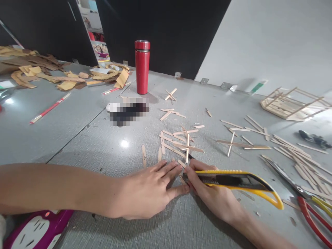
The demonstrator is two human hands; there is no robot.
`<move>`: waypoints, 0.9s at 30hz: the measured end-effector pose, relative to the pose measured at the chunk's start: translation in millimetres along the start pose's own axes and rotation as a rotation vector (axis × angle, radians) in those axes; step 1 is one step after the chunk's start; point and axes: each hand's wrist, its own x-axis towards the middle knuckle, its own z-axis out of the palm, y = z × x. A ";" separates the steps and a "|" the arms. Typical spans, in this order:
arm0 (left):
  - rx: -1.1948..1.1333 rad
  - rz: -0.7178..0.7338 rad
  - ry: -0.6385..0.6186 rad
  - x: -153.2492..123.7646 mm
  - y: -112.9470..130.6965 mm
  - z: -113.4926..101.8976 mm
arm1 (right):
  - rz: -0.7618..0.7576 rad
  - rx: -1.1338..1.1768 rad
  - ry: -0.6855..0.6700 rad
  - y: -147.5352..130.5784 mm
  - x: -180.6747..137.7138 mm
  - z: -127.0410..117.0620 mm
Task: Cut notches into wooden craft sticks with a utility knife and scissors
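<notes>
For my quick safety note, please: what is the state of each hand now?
Left hand: open, palm down; anything held beneath cannot be told.
Right hand: closed, holding the yellow cutter knife.

Bare left hand [150,192] is kinda flat, palm-down, left of the yellow-and-black plastic cutter [234,180]; bare right hand [214,197] grips it.

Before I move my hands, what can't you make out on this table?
In the head view:
Underneath my view of your left hand: covered by the hand.
The yellow knife's blade tip: lost around your right hand's fingers.
The dark thing: blurred by pixel blocks.
The purple object: cut off by the bottom edge.
The scissors' handles: cut off by the right edge.
</notes>
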 end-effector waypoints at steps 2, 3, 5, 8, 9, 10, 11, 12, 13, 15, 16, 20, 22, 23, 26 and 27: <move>-0.010 -0.001 -0.003 -0.3 0.3 1.0 | 0.056 0.045 -0.041 -5.1 2.0 -1.3; -0.013 0.006 -0.009 -0.3 0.2 1.3 | 0.082 0.066 -0.056 -7.3 2.1 -2.3; -0.012 0.023 -0.012 -0.2 -0.1 1.1 | 0.136 0.120 -0.095 -10.6 0.8 -4.8; -0.001 0.027 0.010 -0.6 -1.2 0.2 | 0.242 0.254 -0.153 -12.4 -2.7 -7.8; -0.004 0.029 0.009 -0.8 -1.7 0.1 | 0.289 0.314 -0.168 -12.4 -3.7 -8.2; -0.011 0.032 0.001 -1.1 -2.2 0.0 | 0.332 0.368 -0.180 -12.2 -4.6 -8.5; -0.020 0.038 -0.011 -1.4 -2.7 0.0 | 0.364 0.410 -0.191 -11.8 -5.4 -8.8; -0.030 0.042 -0.019 -1.7 -3.2 0.0 | 0.383 0.442 -0.207 -11.3 -6.1 -9.4; -0.039 0.042 -0.021 -1.9 -3.7 0.0 | 0.394 0.466 -0.225 -10.7 -6.9 -10.5; -0.063 0.037 -0.025 -2.0 -4.5 0.0 | 0.376 0.446 -0.266 -9.1 -8.5 -14.6; -0.076 0.034 -0.030 -2.0 -4.9 0.0 | 0.347 0.416 -0.286 -8.1 -9.0 -17.6; -0.128 0.033 -0.048 -1.8 -6.1 0.0 | 0.193 0.361 -0.357 -1.9 -8.4 -29.8; -0.136 0.026 -0.052 -1.8 -6.2 0.2 | 0.153 0.407 -0.388 1.9 -7.2 -32.5; -0.131 0.020 -0.055 -1.8 -6.0 0.4 | 0.164 0.433 -0.396 3.6 -6.8 -32.5; -0.102 0.009 -0.047 -1.5 -4.8 1.1 | 0.281 0.459 -0.387 6.4 -6.8 -28.3; -0.088 0.006 -0.034 -1.2 -4.4 1.2 | 0.321 0.456 -0.359 6.5 -7.0 -25.9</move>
